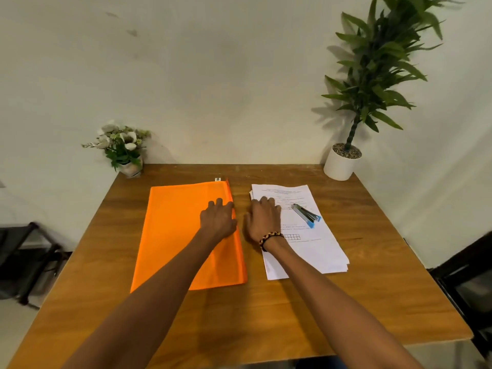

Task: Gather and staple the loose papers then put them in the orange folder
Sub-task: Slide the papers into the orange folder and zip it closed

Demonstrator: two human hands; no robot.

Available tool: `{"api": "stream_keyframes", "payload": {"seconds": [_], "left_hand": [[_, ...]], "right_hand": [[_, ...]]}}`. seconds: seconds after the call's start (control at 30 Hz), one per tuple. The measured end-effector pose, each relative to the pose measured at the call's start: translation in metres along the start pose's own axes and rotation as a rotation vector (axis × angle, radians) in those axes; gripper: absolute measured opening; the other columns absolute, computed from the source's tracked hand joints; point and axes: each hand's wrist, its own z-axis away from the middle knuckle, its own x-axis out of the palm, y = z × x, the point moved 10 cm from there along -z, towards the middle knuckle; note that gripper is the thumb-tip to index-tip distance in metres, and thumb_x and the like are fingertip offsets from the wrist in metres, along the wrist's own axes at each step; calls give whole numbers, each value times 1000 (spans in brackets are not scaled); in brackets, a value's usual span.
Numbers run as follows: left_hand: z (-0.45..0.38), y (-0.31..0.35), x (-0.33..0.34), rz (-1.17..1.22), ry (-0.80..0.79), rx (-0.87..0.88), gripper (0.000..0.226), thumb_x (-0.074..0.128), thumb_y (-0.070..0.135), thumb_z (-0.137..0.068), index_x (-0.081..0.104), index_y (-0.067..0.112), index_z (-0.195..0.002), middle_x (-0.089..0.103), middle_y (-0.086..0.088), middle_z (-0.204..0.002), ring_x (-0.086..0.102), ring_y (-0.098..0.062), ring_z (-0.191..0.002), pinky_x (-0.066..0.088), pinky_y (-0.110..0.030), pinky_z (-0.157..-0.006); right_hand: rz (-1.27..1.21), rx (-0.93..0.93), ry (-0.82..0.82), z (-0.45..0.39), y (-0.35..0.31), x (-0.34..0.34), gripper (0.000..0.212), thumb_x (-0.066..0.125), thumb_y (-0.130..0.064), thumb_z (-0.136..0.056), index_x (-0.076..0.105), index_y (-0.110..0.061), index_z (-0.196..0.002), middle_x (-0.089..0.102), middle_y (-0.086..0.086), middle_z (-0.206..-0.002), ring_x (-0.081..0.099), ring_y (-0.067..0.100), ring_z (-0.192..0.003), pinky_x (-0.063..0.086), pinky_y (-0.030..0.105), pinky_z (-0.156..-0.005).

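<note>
An orange folder (173, 233) lies flat on the left half of the wooden table (372, 288). My left hand (219, 218) rests on its right edge, fingers relaxed. To the right lies a stack of white printed papers (314, 251), slightly fanned. My right hand (262, 218), with a braided bracelet at the wrist, rests on the stack's left side, fingers spread flat. A blue and silver stapler (306, 215) sits on top of the papers, just right of my right hand and apart from it.
A small pot of white flowers (122, 147) stands at the table's back left corner. A tall green plant in a white pot (342, 162) stands at the back right. Dark furniture (24, 262) flanks the table on both sides.
</note>
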Motion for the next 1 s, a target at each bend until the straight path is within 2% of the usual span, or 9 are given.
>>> {"api": "stream_keyframes", "payload": {"seconds": [0.1, 0.27, 0.33, 0.47, 0.6, 0.7, 0.83, 0.9, 1.0], "left_hand": [[6, -4, -3, -26, 58, 27, 67, 60, 57, -88, 48, 20, -143, 52, -12, -134, 47, -34, -127, 41, -47, -99], [13, -41, 20, 57, -69, 63, 81, 48, 78, -84, 28, 41, -153, 21, -12, -162, 16, -34, -152, 19, -60, -117], [14, -51, 22, 47, -96, 68, 82, 45, 82, -82, 27, 44, -152, 18, -9, -165, 15, -33, -153, 20, -60, -118], [13, -51, 4, 7, -6, 61, 68, 42, 74, -89, 33, 41, -148, 39, -9, -149, 37, -34, -138, 37, -57, -102], [7, -56, -6, -6, 71, 69, 66, 40, 65, -95, 22, 42, -155, 45, -12, -139, 42, -34, -129, 41, -56, -97], [3, -58, 12, -43, 0, 107, 65, 29, 71, -96, 14, 51, -155, 30, -12, -155, 30, -36, -140, 32, -66, -105], [0, -52, 31, -24, -97, 114, 62, 18, 67, -100, 1, 49, -157, -10, -1, -170, -1, -33, -156, 6, -78, -110], [4, -48, 35, -9, -92, 125, 62, 14, 64, -101, -4, 46, -158, -14, 3, -169, -10, -28, -156, 0, -80, -109], [7, -48, 33, -1, -61, 120, 66, 19, 64, -100, -2, 42, -159, -6, 3, -170, -5, -27, -157, 1, -80, -110]], "right_hand": [[-153, -63, -109, 14, -29, 9, 14, 50, -18, -92, 59, -11, -100, 65, 16, -105, 59, 37, -100, 41, 37, -67], [-283, 5, -253, 15, -37, 28, 13, 56, -21, -92, 60, -14, -103, 67, 10, -104, 63, 31, -96, 49, 38, -71], [-324, 4, -301, 14, -38, 36, 11, 59, -22, -93, 62, -17, -102, 67, 8, -100, 64, 27, -93, 55, 40, -78], [-381, -22, -322, 16, -39, 44, 8, 59, -26, -93, 62, -19, -90, 69, 5, -88, 65, 23, -82, 56, 40, -76], [-399, -29, -360, 12, -38, 48, 15, 57, -23, -90, 68, -15, -83, 71, 5, -82, 67, 22, -77, 58, 46, -77], [-379, -99, -437, 9, -47, 47, 8, 67, -22, -86, 69, -15, -85, 72, 2, -86, 68, 21, -84, 58, 43, -79], [-277, -216, -447, -2, -56, 48, 8, 65, -23, -88, 66, -19, -81, 70, 1, -87, 65, 21, -83, 57, 44, -78], [-255, -193, -375, -16, -54, 46, 16, 55, -30, -94, 60, -23, -80, 68, 2, -85, 64, 22, -79, 58, 45, -75], [-265, -143, -311, -40, -52, 47, 22, 46, -33, -98, 56, -25, -81, 67, 3, -81, 63, 23, -74, 58, 45, -72]]}}
